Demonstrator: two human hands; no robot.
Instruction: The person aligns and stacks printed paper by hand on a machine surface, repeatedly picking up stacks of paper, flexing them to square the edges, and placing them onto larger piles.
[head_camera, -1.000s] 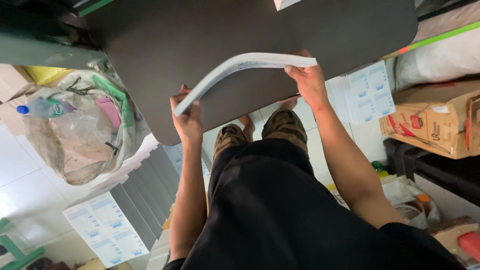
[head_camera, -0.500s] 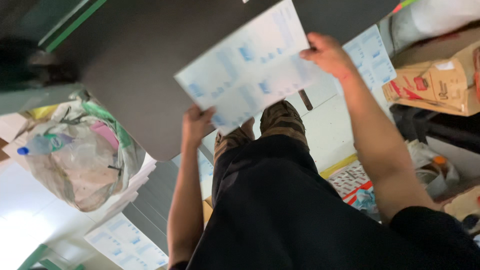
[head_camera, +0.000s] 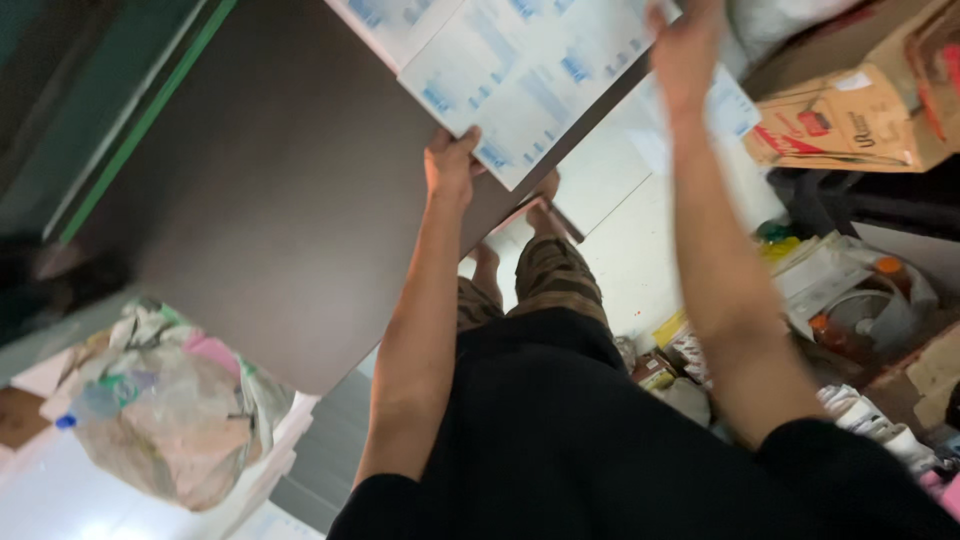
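Both hands, left (head_camera: 452, 165) and right (head_camera: 688, 45), grip the sheet (head_camera: 530, 75) by its edges above the tabletop (head_camera: 270, 200); the blurred right hold seems slight, so the sheet could slip or buckle.

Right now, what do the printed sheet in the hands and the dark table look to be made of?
Printed sheet: probably thin card or paper, white with blue print; it lies flat. Dark table: seemingly laminate board, smooth and matte, with faint sheen. Left hand and right hand each grip the sheet.
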